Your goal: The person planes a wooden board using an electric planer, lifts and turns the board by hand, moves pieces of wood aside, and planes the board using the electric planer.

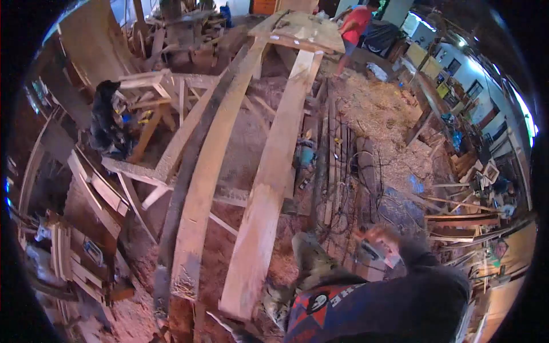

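My right hand point(384, 235) is at the lower right, beside my dark shirt and smeared by motion. Its fingers are closed round a grey, flat-sided object point(374, 252) whose kind I cannot make out. My left hand does not show. In front of me a long pale plank point(266, 211) runs away from my legs. To its left lies a second long board point(209, 171), with shavings on its near end. At their far ends is a wooden panel point(309, 28).
A person in a red shirt point(355, 26) stands at the far right of the panel. A black animal point(106, 117) is on the wooden frame at left. Wood shavings point(377, 111) cover the floor; dark beams and cables point(343, 166) lie right of the plank.
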Tool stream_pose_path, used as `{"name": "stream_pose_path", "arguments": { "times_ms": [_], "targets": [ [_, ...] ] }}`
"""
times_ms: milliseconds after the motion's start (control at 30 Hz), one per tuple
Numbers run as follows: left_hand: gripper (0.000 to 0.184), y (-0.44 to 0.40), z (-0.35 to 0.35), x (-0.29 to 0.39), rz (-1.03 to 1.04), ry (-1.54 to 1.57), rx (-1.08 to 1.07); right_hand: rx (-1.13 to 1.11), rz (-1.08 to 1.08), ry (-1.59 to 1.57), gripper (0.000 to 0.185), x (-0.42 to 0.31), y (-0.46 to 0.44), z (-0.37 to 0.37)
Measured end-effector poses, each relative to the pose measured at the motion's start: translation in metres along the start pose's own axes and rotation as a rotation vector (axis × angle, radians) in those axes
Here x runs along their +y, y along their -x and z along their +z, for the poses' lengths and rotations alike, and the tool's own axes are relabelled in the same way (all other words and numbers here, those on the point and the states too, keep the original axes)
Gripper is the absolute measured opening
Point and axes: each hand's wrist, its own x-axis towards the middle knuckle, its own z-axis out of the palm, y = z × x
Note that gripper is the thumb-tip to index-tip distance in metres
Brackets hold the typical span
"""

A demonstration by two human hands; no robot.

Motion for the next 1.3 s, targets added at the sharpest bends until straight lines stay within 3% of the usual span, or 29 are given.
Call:
{"name": "stream_pose_path", "arguments": {
  "times_ms": [433, 733, 867, 900, 967, 1100, 1167, 1267, 1300],
  "targets": [
    [0.040, 0.047, 0.003, 0.059, -0.069, 0.203, -0.176, 0.049, 0.228, -0.186, 0.023, 0.125, 0.099, 0.081],
    [0.041, 0.144, 0.001, 0.080, 0.011, 0.324, -0.229, 0.026, 0.169, -0.353, 0.018, 0.186, 0.114, 0.093],
    [0.046, 0.169, -0.010, 0.098, 0.004, 0.285, -0.421, -0.012, 0.023, -0.444, 0.016, 0.189, 0.113, 0.102],
    [0.052, 0.173, -0.016, 0.104, -0.028, 0.233, -0.559, -0.021, -0.015, -0.430, 0.016, 0.184, 0.117, 0.106],
    [0.052, 0.184, -0.007, 0.126, -0.033, 0.206, -0.637, 0.004, -0.147, -0.233, 0.018, 0.143, 0.149, 0.099],
    [0.029, 0.190, 0.005, 0.161, 0.051, 0.109, -0.899, -0.022, -0.067, -0.213, 0.015, 0.115, 0.173, 0.133],
    [0.027, 0.189, 0.021, 0.189, 0.121, 0.118, -1.086, -0.036, -0.001, -0.235, 0.014, 0.113, 0.181, 0.155],
    [0.032, 0.183, 0.041, 0.223, 0.060, 0.114, -1.287, -0.049, 0.083, -0.239, 0.011, 0.119, 0.197, 0.172],
    [0.032, 0.180, 0.048, 0.225, 0.176, 0.146, -1.285, -0.055, 0.112, -0.248, 0.011, 0.124, 0.204, 0.178]
  ]
}}
